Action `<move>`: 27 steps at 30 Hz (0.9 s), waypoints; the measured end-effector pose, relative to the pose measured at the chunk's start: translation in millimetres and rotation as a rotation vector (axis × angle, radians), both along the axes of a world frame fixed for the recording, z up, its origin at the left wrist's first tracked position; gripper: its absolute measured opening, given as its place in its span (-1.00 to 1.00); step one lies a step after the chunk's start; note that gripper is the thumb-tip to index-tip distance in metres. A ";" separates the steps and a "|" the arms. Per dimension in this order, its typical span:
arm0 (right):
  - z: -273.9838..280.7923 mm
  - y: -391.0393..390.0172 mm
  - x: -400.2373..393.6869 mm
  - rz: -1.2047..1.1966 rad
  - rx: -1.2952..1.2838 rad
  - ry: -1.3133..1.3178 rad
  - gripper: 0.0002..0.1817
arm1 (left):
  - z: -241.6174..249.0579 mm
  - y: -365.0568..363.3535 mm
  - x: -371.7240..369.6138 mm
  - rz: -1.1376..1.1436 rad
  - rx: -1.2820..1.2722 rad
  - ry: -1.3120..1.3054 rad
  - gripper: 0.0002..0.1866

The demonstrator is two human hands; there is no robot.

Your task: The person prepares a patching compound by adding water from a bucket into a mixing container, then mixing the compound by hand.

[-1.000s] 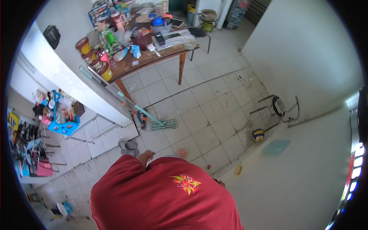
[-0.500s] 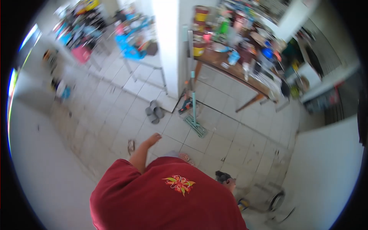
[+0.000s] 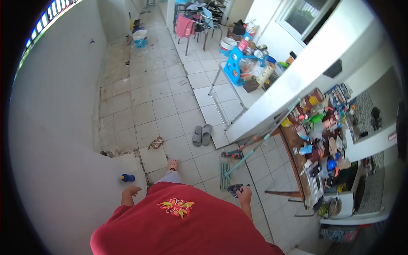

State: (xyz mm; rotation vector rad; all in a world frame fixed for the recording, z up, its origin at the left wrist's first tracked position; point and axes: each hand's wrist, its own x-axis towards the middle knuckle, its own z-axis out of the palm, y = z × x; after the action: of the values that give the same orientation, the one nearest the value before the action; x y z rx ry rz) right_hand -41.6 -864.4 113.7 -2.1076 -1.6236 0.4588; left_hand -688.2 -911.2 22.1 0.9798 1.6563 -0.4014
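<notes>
My left hand (image 3: 133, 191) is low at the left beside my body, its fingers loosely stretched and nothing held in them. Just beyond it a small dark blue bottle with a yellow end (image 3: 127, 177) lies on a pale ledge (image 3: 117, 163). My right hand (image 3: 244, 195) is closed around a crumpled dark grey cloth (image 3: 234, 189) in front of my body. Past the cloth, a green flat mop (image 3: 225, 176) stands on the tiled floor, its long handle leaning toward the wooden table (image 3: 293, 146).
Grey slippers (image 3: 201, 135) and a brown clump (image 3: 157, 142) lie on the tiles. A red-handled tool (image 3: 233, 154) rests near the white pillar (image 3: 272, 102). A metal-framed stand with a blue plastic stool (image 3: 232, 66) and a white bucket (image 3: 140, 38) are farther off. Clutter covers the table.
My view has swung left, bringing the ledge, blue bottle and bucket into sight. The right hand with the cloth now shows more fully in front of me.
</notes>
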 end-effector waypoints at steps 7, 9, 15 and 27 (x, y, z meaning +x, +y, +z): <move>41.1 213.7 -141.0 0.162 0.185 0.166 -0.84 | -93.7 107.0 -5.0 -0.137 0.299 -0.229 -0.41; 76.8 266.7 -189.4 0.283 0.210 0.219 -0.83 | -80.2 164.6 -2.3 -0.017 0.322 -0.160 -0.37; 197.9 373.0 -316.6 0.670 0.199 0.247 -0.84 | 86.7 334.8 56.1 0.910 0.068 -1.137 -0.24; 219.8 548.1 -362.4 0.944 0.234 0.355 -0.83 | 146.1 576.3 102.5 1.093 -0.023 -1.861 -0.58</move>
State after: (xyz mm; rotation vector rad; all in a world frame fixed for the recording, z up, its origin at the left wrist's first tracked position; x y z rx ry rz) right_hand -404.0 -316.3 333.4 -0.9149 -2.2154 0.8143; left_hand -585.7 -334.9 168.1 0.0139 0.1940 0.9942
